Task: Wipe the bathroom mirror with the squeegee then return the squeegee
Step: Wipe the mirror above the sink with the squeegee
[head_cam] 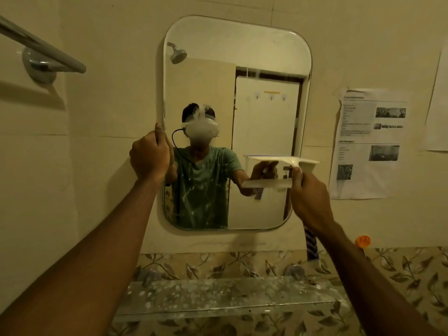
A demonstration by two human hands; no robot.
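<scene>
While the wipe looks only partway done, the squeegee (283, 160) sits with its blade at the right side of the mirror (230, 44), just below mid-height; the return is not yet done.

Right hand (311, 200) has fingers clamped on the squeegee handle. Left hand (150, 157) grips the mirror's left edge, fingers curled round it and thumb up along the rim. The upper mirror looks clean. White streaks and spots show on the lower left of the mirror, so I judge more passes are needed there before putting the tool back. The blade already overhangs the mirror's right rim, so there's no room further right, and the taped papers (368, 141) sit close beyond it. There's open glass toward the mirror's left and bottom. The glass shelf (230, 299) lies under the mirror, so a downstroke must stop short of it.
</scene>
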